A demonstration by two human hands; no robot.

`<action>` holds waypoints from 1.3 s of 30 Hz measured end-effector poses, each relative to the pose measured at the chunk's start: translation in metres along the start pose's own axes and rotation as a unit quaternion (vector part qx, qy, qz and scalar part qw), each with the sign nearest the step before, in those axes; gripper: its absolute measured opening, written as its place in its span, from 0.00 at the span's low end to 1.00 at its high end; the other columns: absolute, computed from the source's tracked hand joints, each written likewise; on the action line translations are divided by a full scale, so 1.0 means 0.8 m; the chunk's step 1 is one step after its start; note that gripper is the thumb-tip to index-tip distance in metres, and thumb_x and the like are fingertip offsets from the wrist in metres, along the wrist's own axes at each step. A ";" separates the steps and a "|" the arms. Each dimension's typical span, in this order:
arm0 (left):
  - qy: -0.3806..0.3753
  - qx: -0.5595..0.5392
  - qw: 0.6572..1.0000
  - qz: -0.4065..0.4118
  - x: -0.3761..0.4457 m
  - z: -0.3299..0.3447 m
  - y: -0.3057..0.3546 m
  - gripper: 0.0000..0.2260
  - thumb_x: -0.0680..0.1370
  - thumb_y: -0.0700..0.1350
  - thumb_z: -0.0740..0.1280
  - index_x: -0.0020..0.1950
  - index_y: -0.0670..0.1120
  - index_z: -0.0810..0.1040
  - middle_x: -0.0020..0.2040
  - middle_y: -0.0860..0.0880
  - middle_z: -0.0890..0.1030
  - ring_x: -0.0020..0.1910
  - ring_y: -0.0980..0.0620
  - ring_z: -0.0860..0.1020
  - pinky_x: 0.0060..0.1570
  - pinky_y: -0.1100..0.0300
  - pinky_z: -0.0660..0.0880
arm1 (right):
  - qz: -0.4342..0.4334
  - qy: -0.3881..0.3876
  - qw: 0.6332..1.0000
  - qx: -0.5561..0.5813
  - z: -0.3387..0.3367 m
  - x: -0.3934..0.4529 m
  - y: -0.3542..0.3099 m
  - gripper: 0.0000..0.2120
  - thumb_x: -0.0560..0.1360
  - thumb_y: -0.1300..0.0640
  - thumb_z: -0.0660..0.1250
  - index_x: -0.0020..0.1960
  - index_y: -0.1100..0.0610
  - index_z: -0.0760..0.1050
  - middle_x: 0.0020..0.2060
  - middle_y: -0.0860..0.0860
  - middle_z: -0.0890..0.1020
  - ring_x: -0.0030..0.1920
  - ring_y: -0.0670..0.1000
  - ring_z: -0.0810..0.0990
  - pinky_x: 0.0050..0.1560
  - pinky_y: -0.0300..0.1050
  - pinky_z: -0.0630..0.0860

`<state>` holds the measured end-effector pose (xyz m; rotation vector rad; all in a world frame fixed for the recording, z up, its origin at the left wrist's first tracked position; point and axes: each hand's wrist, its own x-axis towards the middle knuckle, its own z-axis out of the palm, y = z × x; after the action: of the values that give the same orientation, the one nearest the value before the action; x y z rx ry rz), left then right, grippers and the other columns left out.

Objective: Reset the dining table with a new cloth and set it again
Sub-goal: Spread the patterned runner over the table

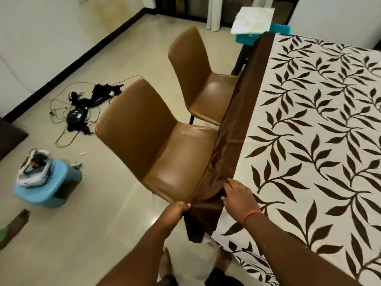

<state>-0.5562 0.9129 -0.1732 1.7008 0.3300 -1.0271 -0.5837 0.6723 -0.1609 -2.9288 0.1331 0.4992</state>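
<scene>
— Head view: where is the cloth?
— The leaf-print cloth (309, 131) covers the table; its brown border (233, 124) hangs over the left edge.
— And your hands?
— My left hand (175, 211) grips the border near the front corner; my right hand (237, 197) presses it with flat, straight fingers.

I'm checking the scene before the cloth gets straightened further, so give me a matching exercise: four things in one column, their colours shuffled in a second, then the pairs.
Things:
1. nearer chair
2. stool
3. cloth border
4. wristband

Colours:
A. dark brown
B. red
C. tan
D. light blue

Pairs: 1-C, 2-D, 3-A, 4-B. The left hand grips the cloth border at the table corner; the right hand rests on it.
</scene>
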 end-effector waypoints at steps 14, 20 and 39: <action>0.050 0.307 0.950 0.032 0.061 -0.010 0.001 0.14 0.83 0.55 0.58 0.58 0.46 0.74 0.56 0.45 0.80 0.53 0.45 0.77 0.51 0.57 0.70 | 0.270 -0.088 0.958 0.037 0.056 -0.085 0.003 0.31 0.83 0.48 0.51 0.80 0.50 0.39 0.80 0.52 0.41 0.79 0.58 0.42 0.74 0.61 0.59; -0.100 0.211 0.972 0.026 0.060 0.034 0.017 0.19 0.85 0.53 0.55 0.73 0.47 0.67 0.69 0.46 0.74 0.66 0.47 0.73 0.63 0.55 0.69 | 0.309 -0.101 0.944 0.061 0.067 -0.097 0.030 0.33 0.83 0.50 0.51 0.79 0.50 0.35 0.79 0.53 0.36 0.79 0.57 0.39 0.76 0.62 0.55; -0.351 0.148 0.905 -0.189 0.051 0.021 0.012 0.21 0.84 0.58 0.56 0.39 0.47 0.75 0.32 0.50 0.78 0.27 0.56 0.66 0.28 0.65 0.59 | 0.309 -0.105 0.942 0.075 0.060 -0.087 0.032 0.33 0.82 0.52 0.55 0.80 0.55 0.40 0.79 0.58 0.43 0.79 0.62 0.45 0.78 0.55 0.51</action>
<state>-0.5337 0.8836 -0.1987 1.4220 0.0242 -1.9789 -0.6677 0.6597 -0.1858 -2.6142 1.0275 0.8348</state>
